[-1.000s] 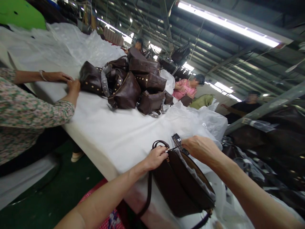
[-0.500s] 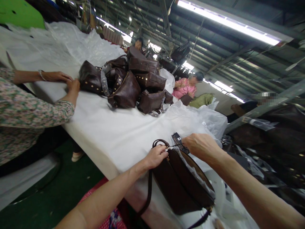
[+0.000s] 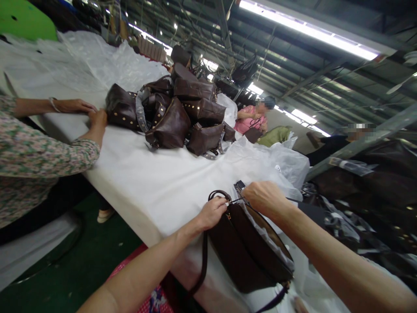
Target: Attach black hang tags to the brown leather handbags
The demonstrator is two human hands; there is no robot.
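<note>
A dark brown handbag (image 3: 241, 256) lies tilted on the white-covered table in front of me. Its top gapes open, with clear plastic film along the opening. My left hand (image 3: 213, 213) is closed at the end of the bag by the zip and strap, pinching one end of a thin black cord (image 3: 235, 200). The cord runs across to my right hand (image 3: 263, 196), whose closed fingers grip its other end. Just behind that hand a black tag (image 3: 239, 186) shows in part. A looped brown strap (image 3: 219, 192) rises beside my left fingers.
Several brown studded bags (image 3: 172, 124) are heaped across the table (image 3: 137, 174). At left, a co-worker's hands (image 3: 93, 111) rest by the heap. Crumpled plastic (image 3: 276, 161) lies beyond my right hand, and dark bags (image 3: 368, 187) are piled at right.
My right hand has moved a little left, closer to my left hand, so the cord span is shorter and more of the tag is covered. My left hand stays at the bag.
</note>
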